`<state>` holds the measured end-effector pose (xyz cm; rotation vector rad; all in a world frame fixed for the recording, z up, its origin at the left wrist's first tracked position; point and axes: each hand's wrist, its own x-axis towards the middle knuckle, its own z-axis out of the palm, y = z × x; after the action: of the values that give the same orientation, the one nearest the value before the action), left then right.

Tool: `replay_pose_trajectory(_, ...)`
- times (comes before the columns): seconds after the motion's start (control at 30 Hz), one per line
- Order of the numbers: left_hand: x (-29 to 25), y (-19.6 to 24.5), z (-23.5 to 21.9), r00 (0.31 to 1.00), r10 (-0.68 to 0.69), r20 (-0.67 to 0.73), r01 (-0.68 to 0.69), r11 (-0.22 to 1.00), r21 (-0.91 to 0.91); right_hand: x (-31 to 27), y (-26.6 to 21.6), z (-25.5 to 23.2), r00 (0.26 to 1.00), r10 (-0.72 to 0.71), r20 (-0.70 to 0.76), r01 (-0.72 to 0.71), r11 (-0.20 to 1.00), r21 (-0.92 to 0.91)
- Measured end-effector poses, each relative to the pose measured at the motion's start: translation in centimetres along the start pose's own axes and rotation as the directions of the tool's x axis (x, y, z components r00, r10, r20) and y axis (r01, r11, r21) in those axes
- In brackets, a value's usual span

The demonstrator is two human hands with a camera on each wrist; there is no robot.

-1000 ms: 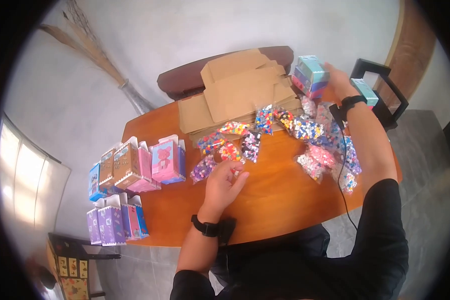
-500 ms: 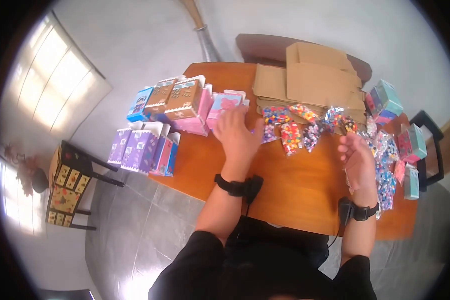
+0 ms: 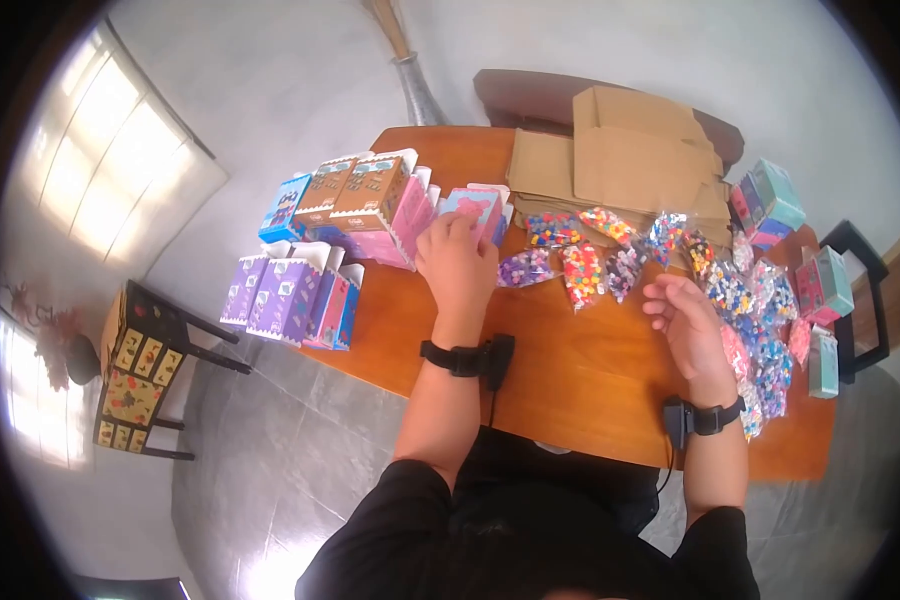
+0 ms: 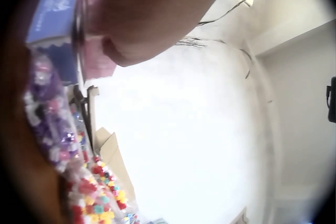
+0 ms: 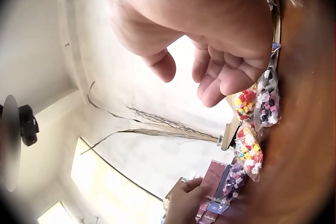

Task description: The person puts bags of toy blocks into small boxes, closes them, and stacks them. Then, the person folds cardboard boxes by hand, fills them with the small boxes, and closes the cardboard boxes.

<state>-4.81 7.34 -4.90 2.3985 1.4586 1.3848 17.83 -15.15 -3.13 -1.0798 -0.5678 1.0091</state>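
Note:
The left hand (image 3: 457, 275) is at a pink and light-blue box (image 3: 475, 204) with a bear picture, its fingers curled at the box's near side. In the left wrist view the thumb lies by a pink box face (image 4: 98, 58), beside a blue box (image 4: 55, 16); the other fingertips are hidden. Above the table's right half hangs the right hand (image 3: 692, 325), fingers loosely bent and holding nothing. Nearest to it are bags of small coloured pieces (image 3: 727, 290). In the right wrist view, the right hand (image 5: 210, 29) has a gap between thumb and fingers.
Brown boxes (image 3: 370, 190) and purple boxes (image 3: 282, 297) stand at the table's left. Flat cardboard (image 3: 640, 155) is stacked at the back. Teal-topped boxes (image 3: 773, 195) stand on the right. A dark chair (image 3: 875, 290) is beyond the right edge.
The view has swung left. The left hand has moved to the pink box, which has shifted slightly right from the other boxes. The right hand has come back from the teal-topped boxes, now one more on the table.

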Motion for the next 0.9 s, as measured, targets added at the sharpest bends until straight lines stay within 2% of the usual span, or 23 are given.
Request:
replay_pose_trajectory(0.03, 0.2, 0.3, -0.3, 0.998, 0.025, -0.063, -0.027, 0.999, -0.036, 0.0, 0.1, 0.0, 1.0, -0.006, 0.017, 0.007, 1.0, -0.009)
replay_pose_trajectory(0.07, 0.3, 0.7, -0.6, 0.998, 0.041, -0.052, -0.043, 0.998, -0.047, 0.0, 0.2, 0.1, 1.0, -0.014, -0.003, 0.014, 1.0, -0.002)
replay_pose_trajectory(0.17, 0.3, 3.1, -2.1, 0.939, 0.221, -0.264, -0.261, 0.957, -0.13, 0.1, 0.5, 0.2, 0.993, 0.038, 0.114, -0.035, 0.999, -0.025)
replay_pose_trajectory(0.2, 0.0, 4.1, -2.7, 0.939, 0.231, -0.255, -0.274, 0.951, -0.146, -0.1, 0.4, 0.4, 0.995, 0.03, 0.092, -0.029, 0.999, -0.019)
replay_pose_trajectory(0.27, -0.9, 5.8, -3.5, 0.899, 0.337, -0.281, -0.4, 0.892, -0.212, -0.4, 0.4, 1.3, 0.984, 0.069, 0.165, -0.068, 0.998, -0.013)
replay_pose_trajectory(0.3, -1.5, 6.4, -3.4, 0.897, 0.346, -0.275, -0.41, 0.884, -0.225, -0.4, 0.4, 1.3, 0.972, 0.081, 0.219, -0.082, 0.997, -0.006)
replay_pose_trajectory(0.33, -2.2, 7.2, -3.2, 0.85, 0.474, -0.23, -0.527, 0.761, -0.378, -0.5, 0.5, 1.6, 0.977, 0.074, 0.202, -0.076, 0.997, 0.001)
replay_pose_trajectory(0.37, -2.8, 7.9, -2.9, 0.777, 0.595, -0.206, -0.601, 0.603, -0.525, -0.7, 0.6, 2.1, 0.976, -0.001, 0.219, -0.022, 0.994, 0.103)
replay_pose_trajectory(0.4, -3.3, 8.6, -2.8, 0.675, 0.721, -0.155, -0.654, 0.489, -0.577, -0.8, 0.7, 2.7, 0.97, -0.077, 0.229, 0.03, 0.979, 0.202)
replay_pose_trajectory(0.43, -3.7, 8.9, -2.9, 0.657, 0.75, -0.075, -0.61, 0.47, -0.638, -0.8, 0.2, 3.4, 0.983, -0.116, 0.146, 0.075, 0.963, 0.258)
replay_pose_trajectory(0.47, -4.0, 9.2, -2.9, 0.63, 0.777, 0.001, -0.559, 0.454, -0.694, -0.8, 0.1, 3.0, 0.984, -0.117, 0.131, 0.081, 0.963, 0.257)
replay_pose_trajectory(0.5, -4.2, 9.4, -2.5, 0.628, 0.778, 0.0, -0.554, 0.447, -0.702, -0.8, 0.1, 2.6, 0.987, -0.138, 0.084, 0.131, 0.987, 0.089)
replay_pose_trajectory(0.53, -4.5, 9.4, -2.0, 0.773, 0.633, 0.04, -0.334, 0.46, -0.823, -0.8, 0.1, 2.3, 0.985, -0.164, 0.045, 0.167, 0.982, -0.083)
replay_pose_trajectory(0.57, -4.7, 9.2, -1.5, 0.876, 0.468, 0.118, -0.101, 0.417, -0.903, -0.8, 0.2, 2.1, 0.983, -0.157, 0.091, 0.166, 0.981, -0.105)
replay_pose_trajectory(0.6, -5.0, 8.7, -0.7, 0.875, 0.469, 0.12, -0.1, 0.417, -0.903, -0.9, 0.3, 2.0, 0.984, -0.156, 0.089, 0.165, 0.981, -0.103)
replay_pose_trajectory(0.67, -5.1, 8.2, 0.2, 0.862, 0.452, 0.231, 0.18, 0.154, -0.972, -1.1, 0.5, 1.7, 0.95, -0.095, 0.297, 0.187, 0.935, -0.3)
replay_pose_trajectory(0.7, -4.8, 7.6, 0.5, 0.827, 0.542, 0.148, -0.007, 0.273, -0.962, -1.1, 0.6, 1.5, 0.951, -0.096, 0.295, 0.187, 0.937, -0.295)
replay_pose_trajectory(0.73, -4.4, 7.5, 0.0, 0.824, 0.546, 0.152, -0.005, 0.274, -0.962, -1.0, 0.5, 1.1, 0.934, -0.093, 0.344, 0.202, 0.933, -0.297)
replay_pose_trajectory(0.8, -3.9, 7.2, -0.9, 0.716, 0.632, 0.296, -0.034, 0.455, -0.89, -0.8, 0.0, 0.6, 0.898, -0.086, 0.432, 0.233, 0.925, -0.301)
replay_pose_trajectory(0.83, -3.6, 7.1, -1.4, 0.714, 0.635, 0.295, -0.032, 0.45, -0.892, -0.4, -0.7, 0.6, 0.938, -0.068, 0.34, 0.079, 0.997, -0.019)
replay_pose_trajectory(0.87, -3.4, 7.0, -1.8, 0.677, 0.637, 0.369, 0.007, 0.495, -0.869, 1.0, -1.2, -0.6, 0.974, -0.105, 0.203, 0.125, 0.988, -0.087)
replay_pose_trajectory(0.9, -3.3, 6.9, -2.1, 0.635, 0.633, 0.442, 0.045, 0.541, -0.84, 2.8, -0.4, -1.2, 0.966, -0.216, 0.14, 0.242, 0.947, -0.211)
